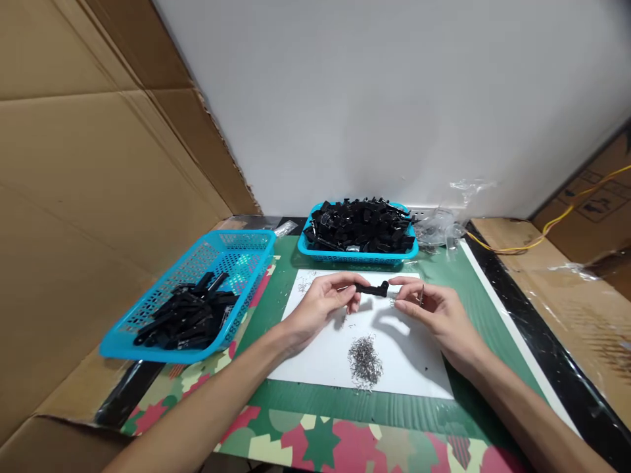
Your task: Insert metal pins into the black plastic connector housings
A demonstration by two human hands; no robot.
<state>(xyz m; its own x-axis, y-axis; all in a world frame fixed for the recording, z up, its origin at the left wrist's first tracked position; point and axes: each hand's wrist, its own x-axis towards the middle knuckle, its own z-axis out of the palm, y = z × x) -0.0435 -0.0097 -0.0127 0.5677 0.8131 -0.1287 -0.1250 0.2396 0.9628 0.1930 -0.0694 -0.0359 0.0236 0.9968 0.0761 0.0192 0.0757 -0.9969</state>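
My left hand (331, 299) pinches a small black plastic part (373, 289) by its left end, above the white sheet (315, 358). The part lies roughly level, with a knobbed end toward the right. Close to that end, my right hand (428, 303) has its thumb and fingers curled together. A thin metal tool (421, 295) shows between its fingers; its exact kind cannot be made out. Below the hands, a pile of tiny silver metal pins (365, 362) rests on the sheet, and a few more lie scattered at its upper left.
A blue basket (357, 255) heaped with black parts stands at the back. Another blue basket (185, 355) at the left holds a smaller heap. Clear plastic bags (438, 228) lie back right, near a yellow cable (547, 226). Cardboard (98, 164) walls the left side.
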